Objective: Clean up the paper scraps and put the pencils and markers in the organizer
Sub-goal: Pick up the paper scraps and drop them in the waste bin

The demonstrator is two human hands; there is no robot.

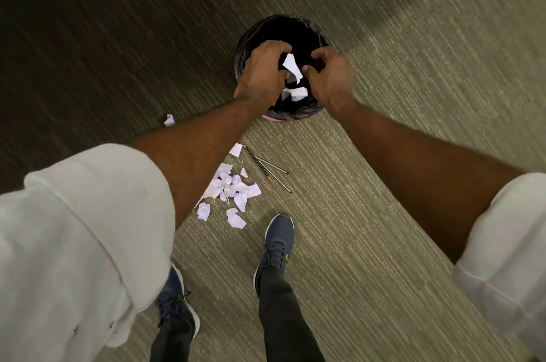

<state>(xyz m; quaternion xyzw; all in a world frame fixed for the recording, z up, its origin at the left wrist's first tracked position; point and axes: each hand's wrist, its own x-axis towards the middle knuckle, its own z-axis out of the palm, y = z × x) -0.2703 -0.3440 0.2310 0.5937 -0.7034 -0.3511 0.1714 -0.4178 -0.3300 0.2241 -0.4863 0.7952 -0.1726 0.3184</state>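
Note:
Both my hands hover over a bin lined with a black bag [307, 29]. My left hand [261, 72] and my right hand [331, 77] have loosely curled fingers. White paper scraps [291, 66] hang loose in the air between them, above the bin's mouth, and neither hand grips them. More scraps [295, 93] lie inside the bin. On the carpet near my feet lies a pile of several torn white scraps [233, 187]. One stray scrap [169, 120] lies left of the bin. Beside the pile are three thin pencils [270, 169].
The floor is grey-green striped carpet [384, 213]. My two dark blue shoes [276, 246] stand just below the scrap pile. No organizer is in view.

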